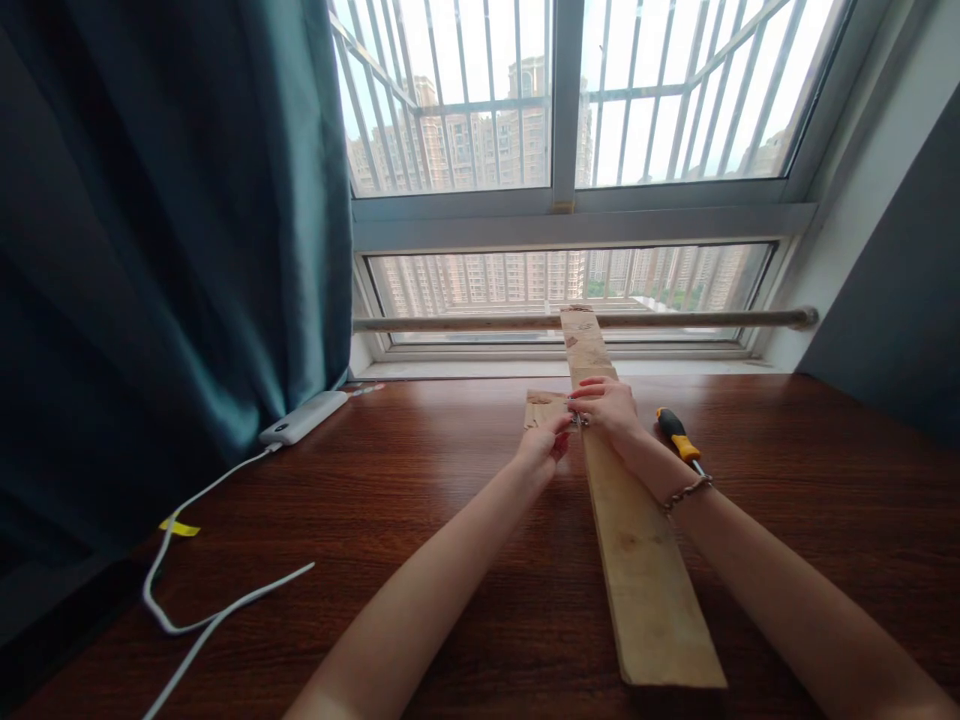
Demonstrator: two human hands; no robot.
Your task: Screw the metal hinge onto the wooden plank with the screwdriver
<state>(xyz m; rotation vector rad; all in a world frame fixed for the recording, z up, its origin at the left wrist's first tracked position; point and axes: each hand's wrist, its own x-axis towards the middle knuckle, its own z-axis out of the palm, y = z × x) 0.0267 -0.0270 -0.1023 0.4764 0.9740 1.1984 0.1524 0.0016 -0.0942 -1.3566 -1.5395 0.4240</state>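
Observation:
A long pale wooden board (645,560) lies lengthwise on the table, its far end reaching toward the window rail. Against its left side sits a short wooden piece (541,400). Where the two meet, a small silvery metal piece (580,420) shows between my fingers; its exact kind is too small to make out. My left hand (544,447) pinches at it from the left, closed. Resting over the board, my right hand (611,408) brings its fingertips to the same metal piece, partly covering it. A screwdriver (679,437) with a black and yellow handle lies right of the board, its shaft partly behind my right wrist.
The brown wood-grain table (450,450) ends at a window with a metal rail (465,324) across it. At left are a white power bank (307,418), its white cable (161,570), a yellow strip (180,527) and a dark teal curtain (225,250).

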